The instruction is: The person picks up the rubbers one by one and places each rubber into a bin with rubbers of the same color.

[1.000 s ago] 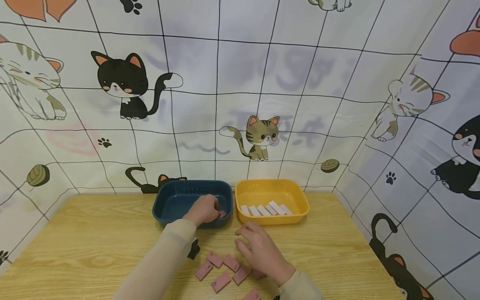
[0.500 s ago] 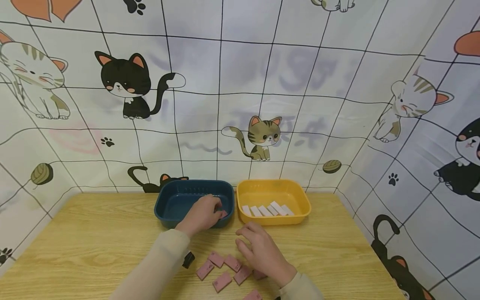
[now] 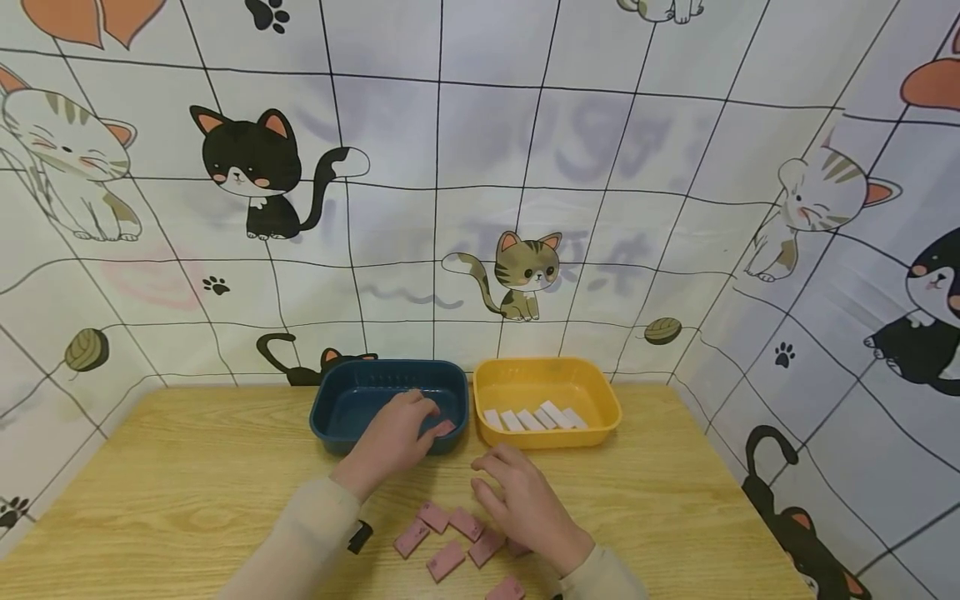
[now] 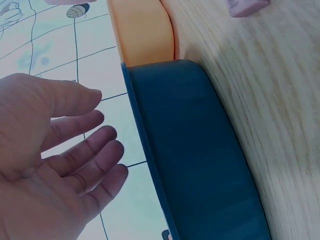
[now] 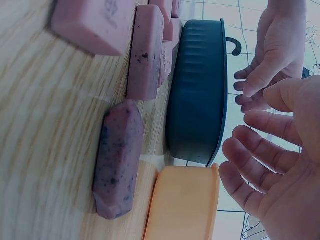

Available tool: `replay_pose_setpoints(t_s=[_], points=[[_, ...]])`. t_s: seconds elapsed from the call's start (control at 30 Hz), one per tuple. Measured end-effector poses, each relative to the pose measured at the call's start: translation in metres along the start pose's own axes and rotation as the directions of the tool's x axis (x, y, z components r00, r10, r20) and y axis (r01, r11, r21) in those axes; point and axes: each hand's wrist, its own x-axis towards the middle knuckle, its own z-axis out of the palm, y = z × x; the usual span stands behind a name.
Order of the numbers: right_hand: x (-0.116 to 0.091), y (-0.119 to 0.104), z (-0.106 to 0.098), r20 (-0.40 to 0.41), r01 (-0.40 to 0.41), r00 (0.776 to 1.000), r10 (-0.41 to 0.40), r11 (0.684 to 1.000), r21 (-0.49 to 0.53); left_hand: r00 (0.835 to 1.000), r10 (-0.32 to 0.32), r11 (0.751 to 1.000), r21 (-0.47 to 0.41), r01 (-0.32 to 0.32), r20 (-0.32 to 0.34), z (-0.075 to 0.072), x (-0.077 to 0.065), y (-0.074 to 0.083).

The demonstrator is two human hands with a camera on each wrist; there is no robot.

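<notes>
My left hand (image 3: 393, 437) is over the near right part of the dark blue tray (image 3: 348, 404). Its fingers are loosely parted, and in the left wrist view nothing lies between them. Just beyond the thumb, a pink rectangular block (image 3: 446, 427) rests in that tray. In front of the yellow tray (image 3: 592, 383), my right hand (image 3: 528, 508) hovers with relaxed fingers and holds nothing. Beneath and beside it, several pink blocks (image 3: 446, 561) lie scattered on the table, one partly hidden by the hand. The right wrist view shows dark specks on a near pink block (image 5: 120, 160).
Several white blocks (image 3: 555, 414) lie in a row inside the yellow tray. Both trays stand side by side at the back of the wooden table (image 3: 225, 467), against a cat-patterned wall covering (image 3: 390, 225). A small black piece (image 3: 360, 536) shows at the left forearm.
My left hand has drawn back slightly to the left and its fingers have parted, leaving the pink block in the blue tray. The right hand stays put.
</notes>
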Motion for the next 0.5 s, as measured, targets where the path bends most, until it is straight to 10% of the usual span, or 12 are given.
replay_pose_setpoints(t_s=[0.5], points=[[-0.003,-0.006,-0.004,0.021,-0.034,0.999,0.034,0.999,0.02,0.973,0.228,0.967,0.126,-0.223,-0.028,-0.004,-0.028,-0.002]])
